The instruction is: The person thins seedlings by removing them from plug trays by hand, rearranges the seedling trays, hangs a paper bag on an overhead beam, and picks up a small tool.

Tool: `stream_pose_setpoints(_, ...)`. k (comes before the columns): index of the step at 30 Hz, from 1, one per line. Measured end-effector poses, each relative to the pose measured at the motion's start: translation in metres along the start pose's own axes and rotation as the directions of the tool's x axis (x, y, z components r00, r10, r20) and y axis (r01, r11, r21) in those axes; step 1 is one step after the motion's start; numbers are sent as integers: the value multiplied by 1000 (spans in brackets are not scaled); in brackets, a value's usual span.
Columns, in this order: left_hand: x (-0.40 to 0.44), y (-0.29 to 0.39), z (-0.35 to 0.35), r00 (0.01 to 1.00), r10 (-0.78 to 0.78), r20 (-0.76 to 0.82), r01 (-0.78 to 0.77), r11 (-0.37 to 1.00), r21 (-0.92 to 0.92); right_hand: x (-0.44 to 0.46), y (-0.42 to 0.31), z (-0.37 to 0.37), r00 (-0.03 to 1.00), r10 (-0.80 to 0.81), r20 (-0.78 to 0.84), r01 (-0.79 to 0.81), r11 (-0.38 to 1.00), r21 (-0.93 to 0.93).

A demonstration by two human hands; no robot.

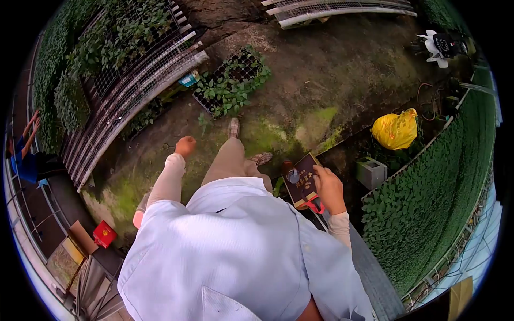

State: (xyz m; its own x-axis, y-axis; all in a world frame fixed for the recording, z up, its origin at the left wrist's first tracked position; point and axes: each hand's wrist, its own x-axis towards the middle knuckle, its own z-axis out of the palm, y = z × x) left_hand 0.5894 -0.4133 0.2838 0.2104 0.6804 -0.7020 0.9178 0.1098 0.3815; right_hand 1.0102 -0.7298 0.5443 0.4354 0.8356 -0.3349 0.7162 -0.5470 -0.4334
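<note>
My left hand (185,146) hangs over the mossy ground at the end of a pale sleeve, its fingers curled in with nothing visible in them. Nearby, in front of my foot, a black seedling tray (220,85) lies on the ground, partly filled with green seedlings (231,100). On the other side, my right hand (330,191) is beside a dark box (303,179) with gold lettering and overlaps its edge in view. Its fingers are loosely bent and somewhat apart, holding nothing I can see. A red strap (316,205) shows just below that hand. A clear bottle (292,174) appears against the box.
A slatted bench (140,88) carries more seedlings at left; another bench (342,12) stands ahead. At right are a yellow bag (395,130), a grey block (371,173), a dense bed of plants (428,214) and a scooter (443,47). Another person (25,160) in blue is far left.
</note>
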Motion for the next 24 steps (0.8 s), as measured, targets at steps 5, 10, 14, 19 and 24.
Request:
stream_pose_setpoints(5,47,-87,-2,967,-203,-154,208,978,14,110,6,58,993,5,115,-19,992,121)
stream_pose_setpoints(10,95,-83,9,930,-329,-162,315,943,-110,252,57,119,963,184,199,-208,972,109)
stream_pose_setpoints(14,183,-137,58,921,-358,-152,349,934,-80,427,121,204,953,220,208,-260,947,189)
stream_pose_setpoints(19,316,-143,103,899,-389,-202,378,921,-93,612,200,340,918,272,288,-314,943,107)
stream_pose_setpoints(24,445,-199,162,916,-302,-265,306,952,-25,752,236,467,951,151,270,-187,976,115)
